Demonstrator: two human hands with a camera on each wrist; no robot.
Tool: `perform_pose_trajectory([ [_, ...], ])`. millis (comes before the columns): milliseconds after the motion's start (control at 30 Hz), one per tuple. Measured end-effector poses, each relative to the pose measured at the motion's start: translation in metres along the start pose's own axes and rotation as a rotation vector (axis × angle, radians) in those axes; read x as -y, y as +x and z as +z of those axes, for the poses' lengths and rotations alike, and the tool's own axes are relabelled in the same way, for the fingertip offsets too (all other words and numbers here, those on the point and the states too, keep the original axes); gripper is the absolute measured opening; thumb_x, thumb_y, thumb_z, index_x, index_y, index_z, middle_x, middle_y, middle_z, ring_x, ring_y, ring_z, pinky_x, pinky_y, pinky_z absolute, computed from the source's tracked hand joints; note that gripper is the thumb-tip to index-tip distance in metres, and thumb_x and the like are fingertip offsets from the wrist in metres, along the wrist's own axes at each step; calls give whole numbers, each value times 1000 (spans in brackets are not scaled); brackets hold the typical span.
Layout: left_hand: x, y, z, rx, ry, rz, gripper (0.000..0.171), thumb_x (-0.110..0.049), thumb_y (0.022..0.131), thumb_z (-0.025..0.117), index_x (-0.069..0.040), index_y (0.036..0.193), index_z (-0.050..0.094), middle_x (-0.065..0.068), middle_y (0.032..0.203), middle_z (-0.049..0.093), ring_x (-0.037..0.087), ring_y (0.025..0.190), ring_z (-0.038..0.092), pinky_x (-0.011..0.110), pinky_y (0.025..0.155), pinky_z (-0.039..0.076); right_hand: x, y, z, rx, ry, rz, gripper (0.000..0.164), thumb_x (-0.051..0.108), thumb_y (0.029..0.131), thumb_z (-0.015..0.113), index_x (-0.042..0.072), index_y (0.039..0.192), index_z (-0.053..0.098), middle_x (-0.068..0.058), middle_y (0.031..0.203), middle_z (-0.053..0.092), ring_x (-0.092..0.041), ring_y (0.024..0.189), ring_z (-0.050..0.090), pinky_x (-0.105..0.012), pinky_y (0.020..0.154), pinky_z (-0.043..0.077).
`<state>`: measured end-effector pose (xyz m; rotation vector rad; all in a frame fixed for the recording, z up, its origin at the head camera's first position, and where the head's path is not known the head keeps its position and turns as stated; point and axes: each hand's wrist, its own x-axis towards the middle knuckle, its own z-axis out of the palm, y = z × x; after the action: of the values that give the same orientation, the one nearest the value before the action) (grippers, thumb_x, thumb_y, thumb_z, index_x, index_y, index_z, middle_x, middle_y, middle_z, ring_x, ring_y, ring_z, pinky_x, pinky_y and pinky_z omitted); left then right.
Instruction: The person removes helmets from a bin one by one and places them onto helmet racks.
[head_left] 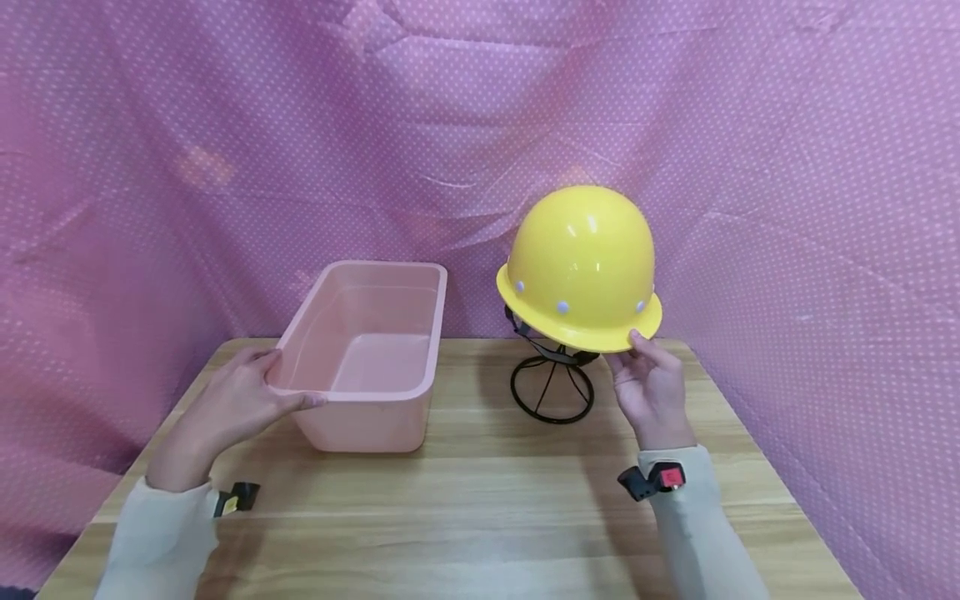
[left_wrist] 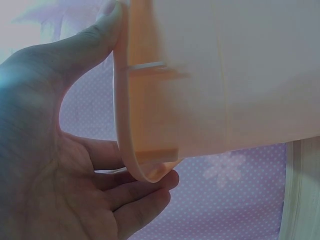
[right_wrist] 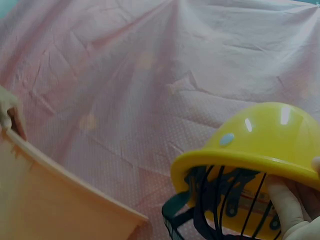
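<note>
My left hand (head_left: 232, 408) grips the near left corner of a pink plastic bin (head_left: 386, 421), thumb along the near rim and fingers at the left side. In the left wrist view, fingertips curl under the rim's outer lip (left_wrist: 150, 175). Nothing shows inside the bin. A yellow hard hat (head_left: 585, 258) sits over a black wire stand (head_left: 552, 417), whose round base is on the table. With its thumb on top of the brim and fingers beneath, my right hand (head_left: 651, 396) holds the hat's near right edge. A dark strap (right_wrist: 175, 212) hangs below the hat.
Both things are on a wood-grain table (head_left: 450, 517), toward its far edge. A pink dotted cloth (head_left: 465, 150) hangs behind and along both sides. The bin stands left of the hat, with bare tabletop between them and in front.
</note>
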<state>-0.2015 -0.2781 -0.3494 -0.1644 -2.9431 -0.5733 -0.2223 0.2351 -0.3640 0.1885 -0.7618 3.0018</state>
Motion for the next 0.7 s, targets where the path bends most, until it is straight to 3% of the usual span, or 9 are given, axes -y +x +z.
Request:
perform_pose_trajectory([
  [267, -1, 0, 4, -10, 8, 20, 112, -73, 78, 72, 10, 147, 43, 41, 144, 43, 60, 127, 48, 71, 101, 43, 3, -4, -6, 96, -159, -39, 39, 5, 105, 47, 9, 144, 51, -4, 126, 70, -18, 111, 72, -32, 100, 57],
  [433, -2, -2, 3, -12, 10, 18, 114, -75, 78, 70, 10, 148, 42, 42, 146, 41, 61, 128, 46, 72, 102, 41, 4, -7, -5, 115, -167, -43, 36, 6, 106, 45, 8, 141, 55, -4, 125, 71, -19, 113, 71, -33, 103, 55],
  [533, -1, -3, 3, -30, -3, 30, 111, -74, 78, 70, 8, 148, 43, 41, 146, 41, 60, 129, 45, 72, 103, 40, 5, -9, -5, 76, -162, -62, 26, 9, 107, 45, 7, 123, 66, -5, 114, 74, -20, 109, 71, -35, 104, 55],
  [700, 2, -6, 6, -89, -16, 87, 105, -67, 78, 76, 7, 146, 45, 40, 145, 43, 57, 129, 46, 72, 102, 41, 9, -12, -8, -94, -261, -141, 21, 20, 107, 50, 9, 100, 67, -4, 99, 76, -17, 100, 71, -31, 104, 54],
])
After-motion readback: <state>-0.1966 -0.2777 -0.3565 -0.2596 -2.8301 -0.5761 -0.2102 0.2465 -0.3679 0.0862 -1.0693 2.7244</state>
